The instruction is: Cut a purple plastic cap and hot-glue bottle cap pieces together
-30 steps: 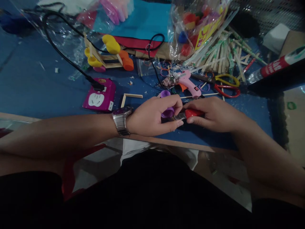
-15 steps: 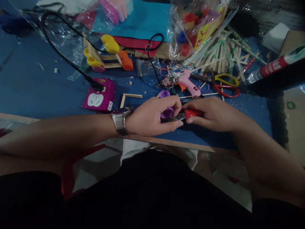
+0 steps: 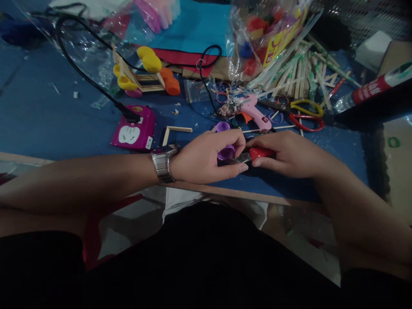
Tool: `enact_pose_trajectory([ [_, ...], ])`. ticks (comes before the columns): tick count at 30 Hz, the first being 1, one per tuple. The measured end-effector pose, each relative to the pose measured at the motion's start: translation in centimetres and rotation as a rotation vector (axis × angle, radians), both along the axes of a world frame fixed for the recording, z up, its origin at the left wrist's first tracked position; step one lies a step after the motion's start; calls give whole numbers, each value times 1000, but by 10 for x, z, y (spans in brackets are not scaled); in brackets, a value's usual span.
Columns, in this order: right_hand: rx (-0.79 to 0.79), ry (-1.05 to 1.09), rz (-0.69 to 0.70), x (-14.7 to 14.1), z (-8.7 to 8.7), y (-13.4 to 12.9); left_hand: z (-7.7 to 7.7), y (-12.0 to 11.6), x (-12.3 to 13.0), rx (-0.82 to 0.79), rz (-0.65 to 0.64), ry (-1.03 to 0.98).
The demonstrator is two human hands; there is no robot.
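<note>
Low over a blue bench [image 3: 80,133], a person's right hand [image 3: 291,152] has its fingers closed round a red-handled tool [image 3: 262,152], whose metal end points toward the left hand [image 3: 202,158]. Two purple cups [image 3: 226,152] sit beside that curled left hand; I cannot tell whether its fingers pinch one or only shield it. To work well here, I'd steady the nearer cup, keep the left thumb clear of the metal, and press gently. Compared with half a second ago, hands, cups and tool look practically unmoved.
</note>
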State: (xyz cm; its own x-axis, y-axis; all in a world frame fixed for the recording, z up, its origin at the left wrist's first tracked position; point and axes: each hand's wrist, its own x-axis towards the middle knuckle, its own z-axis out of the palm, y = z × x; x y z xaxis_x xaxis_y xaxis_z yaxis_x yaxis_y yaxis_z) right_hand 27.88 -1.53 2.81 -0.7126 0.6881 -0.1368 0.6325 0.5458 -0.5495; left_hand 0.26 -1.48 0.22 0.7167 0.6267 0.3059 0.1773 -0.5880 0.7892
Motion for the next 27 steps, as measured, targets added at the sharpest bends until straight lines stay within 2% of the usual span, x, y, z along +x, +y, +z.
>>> enact_pose_trajectory([
  [8,-2,-12,-4,-1,1,0,2,0,0,29,8,14],
  [18,-28,29,25,0,2,0,2,-3,-3,204,-55,95],
  [27,-38,34,15,1,1,1,4,-3,-3,138,-53,76],
])
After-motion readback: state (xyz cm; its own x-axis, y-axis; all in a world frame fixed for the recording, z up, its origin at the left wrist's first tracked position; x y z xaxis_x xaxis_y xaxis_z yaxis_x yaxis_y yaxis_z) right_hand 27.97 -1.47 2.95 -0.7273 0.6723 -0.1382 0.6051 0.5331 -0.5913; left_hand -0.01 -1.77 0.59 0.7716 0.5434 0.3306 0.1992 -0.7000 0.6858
